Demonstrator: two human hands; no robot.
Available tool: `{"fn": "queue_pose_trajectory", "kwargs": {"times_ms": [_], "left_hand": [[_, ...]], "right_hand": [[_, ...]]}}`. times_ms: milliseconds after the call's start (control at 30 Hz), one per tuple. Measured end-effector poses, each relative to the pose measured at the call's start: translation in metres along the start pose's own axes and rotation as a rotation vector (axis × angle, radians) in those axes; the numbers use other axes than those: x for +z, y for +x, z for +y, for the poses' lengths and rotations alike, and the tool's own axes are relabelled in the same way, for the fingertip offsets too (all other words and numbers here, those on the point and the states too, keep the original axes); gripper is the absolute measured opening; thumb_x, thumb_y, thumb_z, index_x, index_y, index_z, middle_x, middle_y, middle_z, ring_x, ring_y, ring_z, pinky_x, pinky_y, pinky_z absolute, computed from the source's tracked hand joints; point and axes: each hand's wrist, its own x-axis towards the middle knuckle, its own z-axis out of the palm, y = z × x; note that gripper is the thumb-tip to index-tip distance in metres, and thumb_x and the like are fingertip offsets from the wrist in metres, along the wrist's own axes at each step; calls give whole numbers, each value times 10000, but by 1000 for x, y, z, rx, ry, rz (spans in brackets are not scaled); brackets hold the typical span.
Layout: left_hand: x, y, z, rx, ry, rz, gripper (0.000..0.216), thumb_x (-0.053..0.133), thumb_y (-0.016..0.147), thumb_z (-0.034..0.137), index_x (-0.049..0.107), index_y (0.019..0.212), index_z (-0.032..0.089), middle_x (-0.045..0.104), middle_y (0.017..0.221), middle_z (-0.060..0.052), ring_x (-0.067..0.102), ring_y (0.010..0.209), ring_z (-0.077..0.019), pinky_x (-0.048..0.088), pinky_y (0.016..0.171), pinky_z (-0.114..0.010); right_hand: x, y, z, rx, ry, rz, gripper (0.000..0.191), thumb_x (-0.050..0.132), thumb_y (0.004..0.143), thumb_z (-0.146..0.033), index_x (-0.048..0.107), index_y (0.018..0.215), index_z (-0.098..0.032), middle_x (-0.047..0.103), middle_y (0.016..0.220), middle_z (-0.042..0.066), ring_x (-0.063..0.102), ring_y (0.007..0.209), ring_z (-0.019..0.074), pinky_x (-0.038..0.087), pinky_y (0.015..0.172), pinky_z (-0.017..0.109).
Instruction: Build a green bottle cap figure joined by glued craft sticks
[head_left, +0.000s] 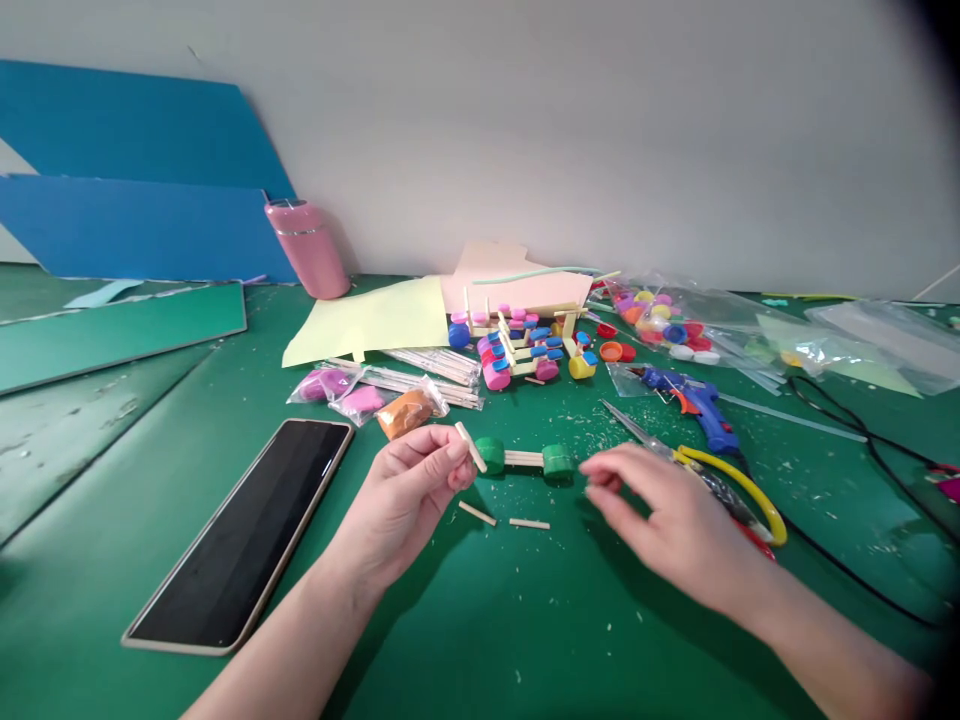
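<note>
My left hand (409,490) pinches a short wooden stick (471,447) between thumb and fingers, held slantwise. Just beyond it on the table lies a piece made of two green bottle caps (557,461) joined by short wooden sticks (523,459). My right hand (660,515) hovers to the right of that piece, fingers bent and thumb a little apart, with nothing visible in them. Two more cut sticks, a left one (478,513) and a right one (529,523), lie on the table between my hands.
Scissors (637,425) and yellow-handled pliers (739,480) lie partly behind my right hand, near a blue glue gun (694,405). Several colourful cap-and-stick models (525,345) stand behind. A phone (244,530) lies left; a pink tumbler (309,250) stands at the back.
</note>
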Motion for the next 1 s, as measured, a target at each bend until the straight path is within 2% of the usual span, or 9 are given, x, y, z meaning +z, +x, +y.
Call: {"fn": "queue_pose_trajectory", "kwargs": {"times_ms": [67, 133, 267, 367, 533, 633, 767, 867, 1000], "left_hand": [[-1, 0, 0, 8, -2, -5, 93, 650, 738, 184, 632, 666, 128, 525, 562, 19, 449, 557, -77, 371, 560, -192], [-1, 1, 0, 14, 1, 2, 92, 649, 741, 178, 630, 668, 126, 520, 568, 23, 441, 559, -71, 364, 559, -185], [0, 3, 0, 12, 51, 46, 98, 663, 728, 190, 628, 661, 128, 520, 573, 26, 441, 563, -71, 352, 552, -183], [1, 2, 0, 3, 99, 74, 105, 669, 720, 204, 628, 657, 130, 528, 580, 28, 446, 567, -71, 348, 554, -187], [-1, 0, -1, -2, 134, 100, 111, 669, 719, 203, 625, 651, 127, 538, 596, 26, 444, 566, -66, 341, 550, -182], [0, 1, 0, -13, 151, 107, 120, 670, 717, 205, 620, 641, 128, 537, 590, 26, 446, 565, -67, 342, 548, -182], [6, -2, 0, -87, 182, 76, 117, 677, 707, 219, 620, 651, 133, 551, 581, 25, 459, 568, -73, 354, 558, -189], [10, -6, -3, -166, 221, 21, 136, 674, 710, 250, 622, 660, 135, 558, 578, 22, 467, 569, -80, 371, 579, -205], [14, -9, -9, -237, 300, -57, 156, 661, 725, 265, 619, 655, 132, 560, 585, 19, 472, 573, -82, 358, 571, -206]], "right_hand": [[15, 4, -21, -143, -2, -87, 146, 472, 837, -119, 567, 919, -194, 619, 896, 35, 574, 837, 167, 452, 735, 276], [27, 9, -31, -194, -76, -157, 160, 465, 841, -102, 571, 935, -175, 621, 894, 45, 575, 844, 180, 452, 737, 292], [32, 19, -42, -205, -314, -310, 164, 449, 849, -93, 596, 888, -155, 625, 821, 57, 605, 754, 192, 467, 648, 287], [31, 25, -53, -201, -479, -410, 176, 475, 792, -31, 608, 828, -141, 631, 773, 68, 620, 671, 201, 455, 533, 266], [29, 32, -60, -177, -533, -467, 185, 516, 684, 17, 617, 757, -119, 638, 717, 84, 622, 625, 215, 423, 476, 261], [21, 34, -51, -138, -330, -374, 129, 517, 725, -54, 577, 704, -166, 619, 688, 26, 589, 594, 162, 412, 500, 242], [9, 32, -33, 67, 312, -180, 67, 497, 819, -170, 535, 772, -197, 563, 675, -24, 522, 575, 100, 419, 516, 198], [9, 30, -24, 207, 728, -193, 62, 535, 825, -243, 531, 796, -189, 541, 665, -34, 512, 560, 79, 437, 521, 181], [18, 29, -20, 263, 947, -235, 104, 594, 795, -257, 564, 768, -162, 551, 639, -35, 517, 524, 58, 432, 503, 161]]}}
